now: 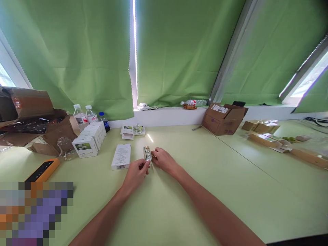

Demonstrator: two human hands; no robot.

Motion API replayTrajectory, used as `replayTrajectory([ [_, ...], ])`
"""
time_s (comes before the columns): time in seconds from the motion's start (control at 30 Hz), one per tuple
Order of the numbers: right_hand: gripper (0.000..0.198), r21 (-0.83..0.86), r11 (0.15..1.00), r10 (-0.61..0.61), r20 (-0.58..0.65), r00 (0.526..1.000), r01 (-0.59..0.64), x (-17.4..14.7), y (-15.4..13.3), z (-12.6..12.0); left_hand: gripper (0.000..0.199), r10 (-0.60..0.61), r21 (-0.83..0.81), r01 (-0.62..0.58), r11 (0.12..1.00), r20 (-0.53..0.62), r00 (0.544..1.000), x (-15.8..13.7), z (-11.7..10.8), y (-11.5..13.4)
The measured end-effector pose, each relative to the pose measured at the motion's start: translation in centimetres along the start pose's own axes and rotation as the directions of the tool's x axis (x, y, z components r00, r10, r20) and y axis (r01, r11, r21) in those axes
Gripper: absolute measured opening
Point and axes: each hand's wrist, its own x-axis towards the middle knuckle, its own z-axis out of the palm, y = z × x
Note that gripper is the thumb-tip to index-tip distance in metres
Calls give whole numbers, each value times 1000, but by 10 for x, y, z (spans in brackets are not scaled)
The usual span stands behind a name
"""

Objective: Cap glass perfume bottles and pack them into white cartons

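Note:
Between my hands stands a small, clear, round glass-like bottle point(147, 153) with a gold-coloured top, seen nearly edge-on. My left hand point(137, 172) pinches its lower edge between thumb and fingers. On its other side, the fingers of my right hand point(162, 158) are curled together around a small gold-coloured bit, too small to name. Left of the bottle lies a flat white carton point(122, 155) with printed text and a barcode. Farther back is a small white box point(127, 132) with a green picture, beside another clear round piece point(138, 128) on white packaging.
White picture boxes point(86, 147) stand in a row at left, near plastic bottles point(92, 116) and an open cardboard box point(55, 131). An orange-and-black case point(43, 171) lies nearer. Another carton point(222, 119) stands at back right, with cardboard pieces point(266, 140) beyond it.

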Motion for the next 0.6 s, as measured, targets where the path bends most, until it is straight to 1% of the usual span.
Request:
replayTrajectory([
  [0.2, 18, 110, 992, 62, -76, 995, -53, 3, 0, 5, 42, -10, 0, 10, 1000, 18, 1000, 2, 0, -1],
  [0.4, 16, 270, 958, 145, -149, 978, -101, 3, 8, 10, 41, -18, -6, 18, 1000, 17, 1000, 1, 0, 0],
  [0.53, 6, 338, 938, 133, -147, 980, -77, 2, 10, 9, 42, -17, -3, 17, 1000, 30, 999, 0, -1, 2],
  [0.6, 5, 365, 929, 122, -147, 982, -61, 1, 11, 8, 42, -16, 3, 16, 1000, 34, 999, 0, -2, 3],
])
